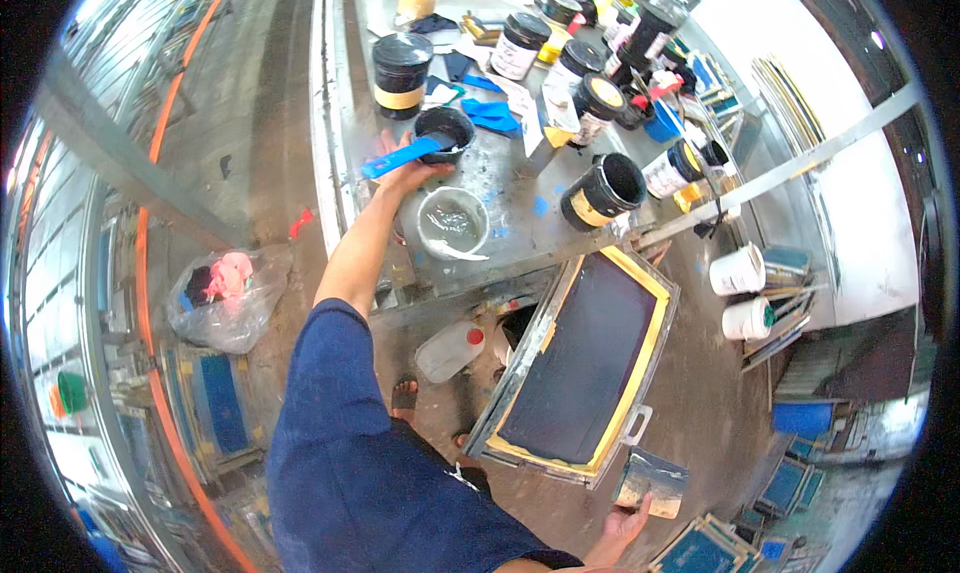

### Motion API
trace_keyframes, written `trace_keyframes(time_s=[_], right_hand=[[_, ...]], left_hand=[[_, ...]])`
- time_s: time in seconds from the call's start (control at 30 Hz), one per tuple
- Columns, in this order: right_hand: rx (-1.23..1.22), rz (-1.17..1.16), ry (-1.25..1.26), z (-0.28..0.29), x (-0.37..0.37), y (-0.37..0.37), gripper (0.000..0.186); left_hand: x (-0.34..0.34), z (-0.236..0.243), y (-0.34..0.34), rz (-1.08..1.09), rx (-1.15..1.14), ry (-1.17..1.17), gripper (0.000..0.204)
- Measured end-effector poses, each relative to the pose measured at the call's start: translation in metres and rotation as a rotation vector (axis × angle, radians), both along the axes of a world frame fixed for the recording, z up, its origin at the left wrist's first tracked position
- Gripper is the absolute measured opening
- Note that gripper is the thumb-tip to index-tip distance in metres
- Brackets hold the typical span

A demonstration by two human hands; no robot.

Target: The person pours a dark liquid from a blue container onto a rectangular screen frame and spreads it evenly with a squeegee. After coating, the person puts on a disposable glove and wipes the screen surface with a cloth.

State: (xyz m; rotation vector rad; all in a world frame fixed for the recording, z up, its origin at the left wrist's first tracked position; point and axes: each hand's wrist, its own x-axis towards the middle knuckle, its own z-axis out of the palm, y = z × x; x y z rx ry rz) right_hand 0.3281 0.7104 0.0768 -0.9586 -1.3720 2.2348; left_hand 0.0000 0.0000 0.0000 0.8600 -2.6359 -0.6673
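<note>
My left hand curls around the side of a black tub on the metal table. A blue-handled spatula rests in that tub, its handle sticking out over my hand. Just nearer stands a whitish tub with greyish, wet-looking contents. At the lower right, my right hand grips a flat rectangular scraper, dark along its far part and pale beige near my fingers. Beyond it a screen printing frame leans at the table's front, its dark mesh bordered with yellow tape.
Lidded black jars and an uncovered black jar stand on the cluttered table with blue scraps. A translucent jug with a red cap sits on the floor below. At left lies a clear plastic bag. White buckets stand at right.
</note>
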Motion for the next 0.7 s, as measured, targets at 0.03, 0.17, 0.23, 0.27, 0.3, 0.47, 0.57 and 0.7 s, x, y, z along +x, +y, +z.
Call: trace_keyframes(time_s=[0.03, 0.17, 0.23, 0.27, 0.3, 0.47, 0.57, 0.7], right_hand=[[0.053, -0.024, 0.005, 0.013, 0.016, -0.001, 0.061], [-0.073, -0.001, -0.04, -0.008, 0.032, -0.033, 0.055], [-0.081, -0.025, -0.064, -0.007, 0.043, 0.009, 0.055], [-0.006, -0.02, -0.006, 0.005, 0.041, 0.004, 0.055], [0.059, -0.011, 0.068, 0.011, 0.029, -0.006, 0.054], [0.346, -0.088, 0.047, 0.016, -0.015, -0.018, 0.051], [0.622, 0.227, -0.015, 0.002, -0.047, 0.004, 0.05], [1.288, 0.581, -0.199, 0.016, -0.136, -0.019, 0.04]], left_hand=[[-0.005, -0.007, 0.011, 0.006, -0.007, 0.007, 0.126], [-0.018, -0.002, 0.006, 0.087, -0.151, 0.166, 0.112], [-0.015, -0.023, 0.005, 0.019, -0.197, 0.234, 0.102], [-0.006, -0.036, -0.006, -0.035, -0.217, 0.262, 0.096], [-0.009, -0.039, -0.021, -0.117, -0.193, 0.332, 0.088], [-0.008, -0.015, -0.023, -0.448, 0.722, 0.9, 0.077], [0.032, 0.033, -0.039, -0.306, 0.276, 0.519, 0.067], [0.12, 0.086, -0.013, -0.348, 0.136, 0.532, 0.047]])
